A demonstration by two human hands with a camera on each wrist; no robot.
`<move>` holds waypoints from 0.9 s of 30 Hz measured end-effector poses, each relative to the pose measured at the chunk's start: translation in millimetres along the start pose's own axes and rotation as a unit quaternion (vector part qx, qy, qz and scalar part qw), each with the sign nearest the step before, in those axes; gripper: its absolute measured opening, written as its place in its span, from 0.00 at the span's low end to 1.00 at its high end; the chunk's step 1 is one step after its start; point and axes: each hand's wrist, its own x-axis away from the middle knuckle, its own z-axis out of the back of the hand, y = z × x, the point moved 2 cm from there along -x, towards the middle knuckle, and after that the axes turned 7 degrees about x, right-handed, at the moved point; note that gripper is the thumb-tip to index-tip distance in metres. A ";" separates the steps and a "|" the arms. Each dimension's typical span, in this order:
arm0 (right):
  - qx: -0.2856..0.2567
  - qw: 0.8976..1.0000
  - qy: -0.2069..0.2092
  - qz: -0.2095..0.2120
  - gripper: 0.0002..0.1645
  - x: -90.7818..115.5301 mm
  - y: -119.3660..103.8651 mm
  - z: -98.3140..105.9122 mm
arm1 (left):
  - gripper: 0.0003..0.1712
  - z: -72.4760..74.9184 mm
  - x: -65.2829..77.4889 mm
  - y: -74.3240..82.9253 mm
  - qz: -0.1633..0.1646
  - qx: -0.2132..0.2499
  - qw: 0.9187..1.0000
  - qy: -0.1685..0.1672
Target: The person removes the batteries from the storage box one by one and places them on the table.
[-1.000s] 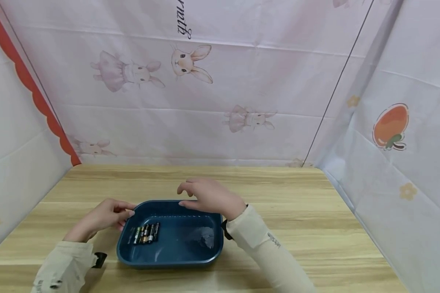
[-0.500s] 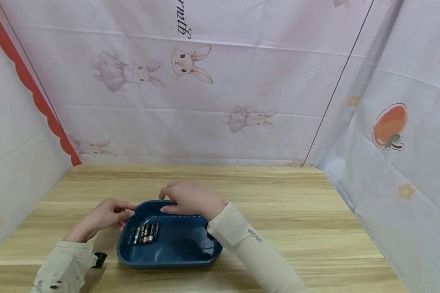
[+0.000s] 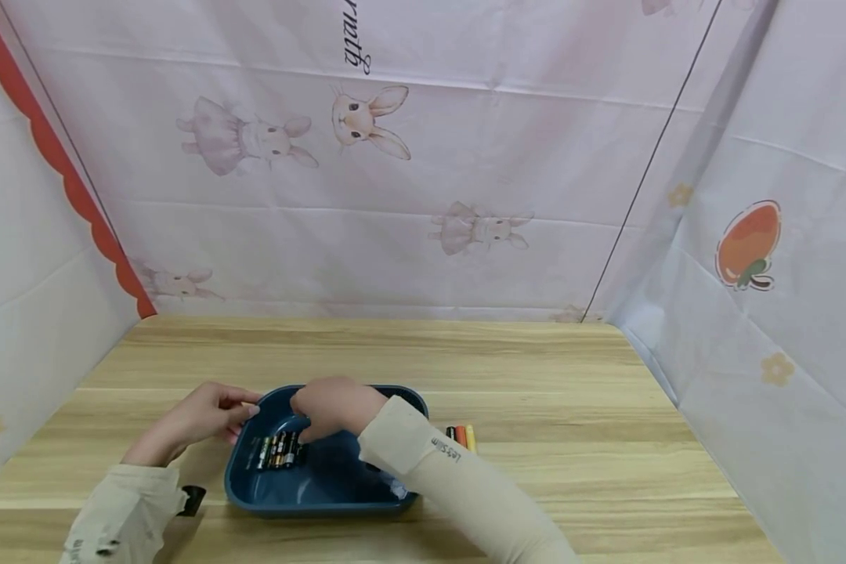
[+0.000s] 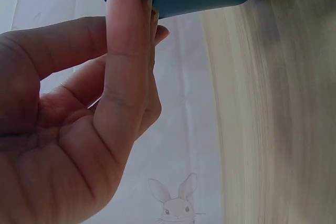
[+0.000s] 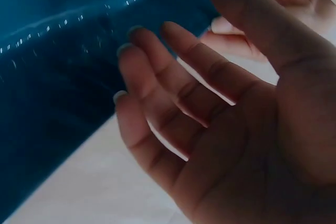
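A dark blue tray (image 3: 324, 507) with raised sides stands on the wooden table. In its left part lies a row of several slim dark cylinders that look like batteries (image 3: 275, 452), some with gold or green bands. My left hand (image 3: 197, 415) is at the tray's upper left corner; in the left wrist view its fingers (image 4: 126, 40) run fairly straight, tips against the outer wall. Inside the tray my right hand (image 3: 334, 406) reaches close to the batteries. The right wrist view shows its palm and loosely bent fingers (image 5: 152, 82) holding nothing; its head-view fingertips are partly hidden.
Short black, red-orange and yellow sticks (image 3: 461, 436) lie on the table (image 3: 578, 439) just right of the tray, partly behind the right sleeve (image 3: 465, 486). Printed cloth walls (image 3: 395, 258) rise behind the table and at both sides.
My right hand has moved left and down, from over the tray's far rim to inside it by the batteries. The coloured sticks have come out from behind that arm. The left hand stays put.
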 end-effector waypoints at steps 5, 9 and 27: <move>0.012 0.999 -0.027 -0.023 0.22 -10.0 -5.2 -9.2 | 0.21 1.9 -1.4 0.0 -0.002 -0.001 1.000 -0.002; 0.021 0.998 -0.036 -0.038 0.20 -14.9 -9.3 -12.1 | 0.21 3.1 -2.6 0.0 -0.006 0.002 1.000 -0.005; 0.053 0.996 -0.037 -0.057 0.20 -29.2 -15.9 -15.5 | 0.21 9.2 -10.7 -0.9 -0.009 0.001 1.000 -0.011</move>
